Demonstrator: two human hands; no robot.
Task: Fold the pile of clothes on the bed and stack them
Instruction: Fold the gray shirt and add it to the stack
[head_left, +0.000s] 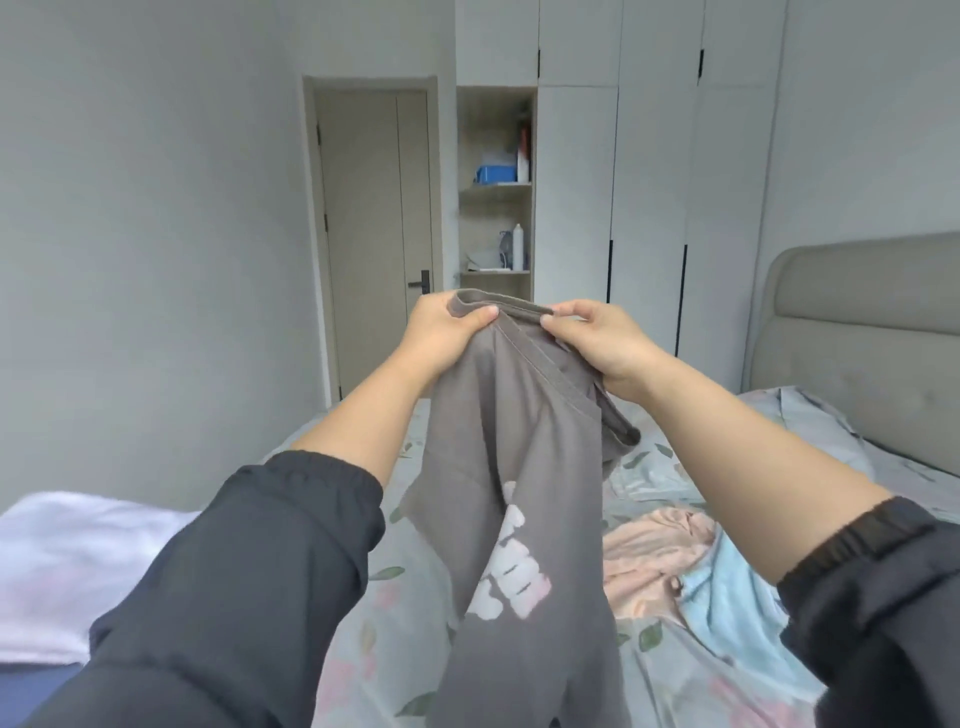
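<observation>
Above the bed (675, 670), the left hand (441, 332) and right hand (602, 343) pinch the collar of the grey shirt (524, 467); it looks soft, light, limp.

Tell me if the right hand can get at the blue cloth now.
Likely not yet: the right hand pinches the grey garment, held up with the left hand. The blue cloth lies uncovered on the bed below that forearm, so letting go should free the way.

A closed door (374, 234) stands beside open shelves (496, 189) holding a white bottle (517, 247), next to white wardrobe doors (649, 156).
</observation>
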